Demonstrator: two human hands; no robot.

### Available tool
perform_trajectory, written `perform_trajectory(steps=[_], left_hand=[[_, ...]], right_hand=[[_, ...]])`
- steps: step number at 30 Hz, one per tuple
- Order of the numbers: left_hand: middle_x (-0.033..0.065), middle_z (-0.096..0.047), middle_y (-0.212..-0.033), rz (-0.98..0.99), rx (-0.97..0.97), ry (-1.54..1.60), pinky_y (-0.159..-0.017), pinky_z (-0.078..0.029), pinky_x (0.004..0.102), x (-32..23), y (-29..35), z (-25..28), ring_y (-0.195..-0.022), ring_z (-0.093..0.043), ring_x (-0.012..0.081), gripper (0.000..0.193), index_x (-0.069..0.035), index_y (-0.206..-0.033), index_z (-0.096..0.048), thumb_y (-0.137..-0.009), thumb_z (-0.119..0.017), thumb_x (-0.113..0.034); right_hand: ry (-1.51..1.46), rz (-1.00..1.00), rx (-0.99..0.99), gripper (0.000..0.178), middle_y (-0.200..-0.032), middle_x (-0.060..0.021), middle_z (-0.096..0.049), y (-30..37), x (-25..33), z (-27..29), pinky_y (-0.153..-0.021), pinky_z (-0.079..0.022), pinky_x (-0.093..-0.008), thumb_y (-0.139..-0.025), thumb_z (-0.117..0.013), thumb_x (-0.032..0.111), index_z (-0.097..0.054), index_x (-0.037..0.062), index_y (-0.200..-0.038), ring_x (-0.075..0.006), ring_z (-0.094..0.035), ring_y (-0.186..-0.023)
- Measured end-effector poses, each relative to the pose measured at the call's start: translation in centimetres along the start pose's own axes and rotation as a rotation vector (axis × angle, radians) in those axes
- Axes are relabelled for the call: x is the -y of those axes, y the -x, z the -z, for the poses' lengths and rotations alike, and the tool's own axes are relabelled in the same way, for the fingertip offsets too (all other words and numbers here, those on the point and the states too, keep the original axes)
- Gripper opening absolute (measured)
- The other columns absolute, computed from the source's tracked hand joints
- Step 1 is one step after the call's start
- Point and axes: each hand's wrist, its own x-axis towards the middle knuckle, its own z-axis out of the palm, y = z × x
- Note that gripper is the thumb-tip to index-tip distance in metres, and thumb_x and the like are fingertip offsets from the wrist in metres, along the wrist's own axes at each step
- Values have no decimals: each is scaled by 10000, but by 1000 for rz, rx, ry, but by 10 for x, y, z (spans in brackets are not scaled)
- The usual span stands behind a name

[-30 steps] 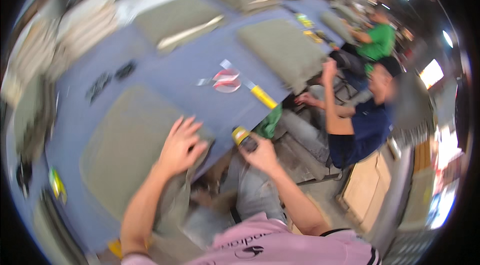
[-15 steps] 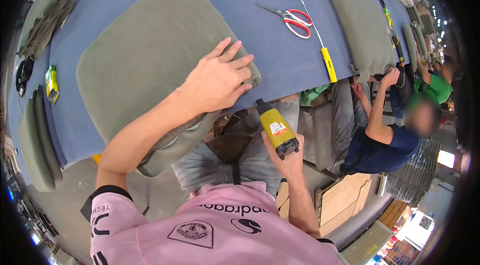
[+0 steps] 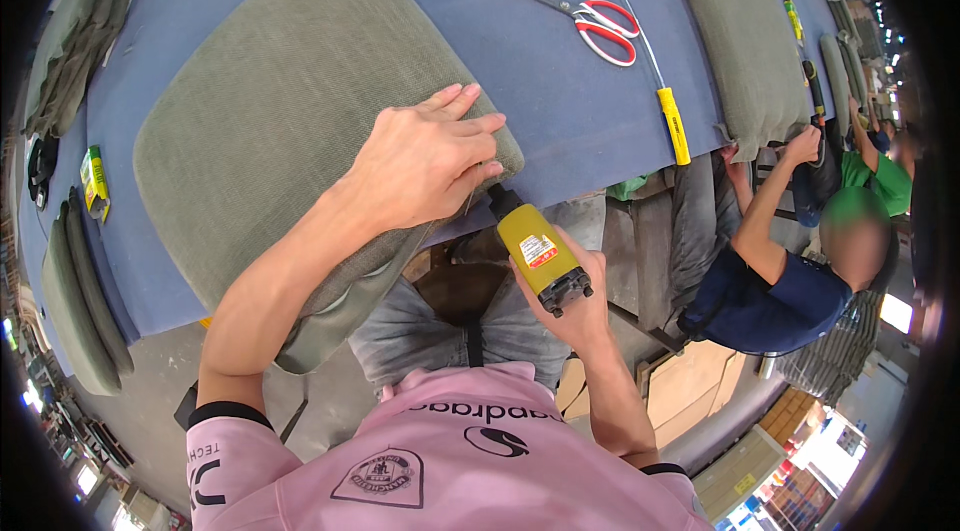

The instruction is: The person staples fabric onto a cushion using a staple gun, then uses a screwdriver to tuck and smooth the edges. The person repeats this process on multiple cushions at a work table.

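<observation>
Blue table [image 3: 590, 131]: bears the cushion [image 3: 270, 81] and scissors [image 3: 603, 29].
Cushion: grey-green, at the table's near edge.
Left hand [image 3: 425, 156]: fingers slightly spread over the cushion's near right corner.
Right hand [image 3: 580, 316]: wrapped around the yellow tool [image 3: 538, 249].
Yellow tool: black nose by that corner, contact unclear.
Scissors: red-and-white handles.

The light is bright and quite even over the blue counter [image 3: 590, 136]; soft shade lies below its near edge, and the weave of the grey-green cushion [image 3: 290, 81] is in clear focus. At the right, an opening [image 3: 826, 461] and a panel [image 3: 897, 314] are burnt to white with glare. The wide lens bends straight lines toward the rim, the corners are black, and the head of a co-worker [image 3: 770, 301] at right is blurred.
</observation>
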Motion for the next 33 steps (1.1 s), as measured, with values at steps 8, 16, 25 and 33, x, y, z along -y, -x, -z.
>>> perform_trajectory(steps=[8, 16, 25, 33], left_hand=[[60, -845, -1345, 38, -11, 42, -1170, -620, 495, -3, 3, 1, -1407, -724, 376, 249, -60, -898, -713, -956, -858, -254], [66, -833, -1383, 9, -1, 29, -1196, -602, 503, -1, -1, -11, -1416, -719, 367, 293, -52, -889, -700, -944, -877, -278], [194, -729, -1548, -82, 68, -38, -1318, -464, 575, -20, 4, 26, -1586, -534, 471, 309, -34, -899, -653, -957, -849, -265], [95, -802, -1451, 21, 67, 114, -1178, -605, 511, 1, 0, 13, -1482, -659, 395, 371, -3, -815, -618, -984, -838, -250]], right_hand=[[68, -14, 19, 322, -975, -96, -807, -2, 7, 2, -833, -552, -399, -903, -905, 113, -778, 41, -1190, -338, -772, -853], [223, 67, 43, 436, -1018, -151, -809, -5, -20, 0, -910, -567, -440, -889, -921, 151, -770, 20, -1277, -385, -773, -900], [54, 147, -185, 429, -934, -226, -797, 22, 1, 1, -759, -605, -452, -783, -870, 32, -756, -3, -1196, -475, -773, -879], [176, 70, -80, 427, -982, -137, -839, 18, 5, -4, -890, -571, -413, -905, -941, 171, -787, 11, -1269, -350, -792, -878]])
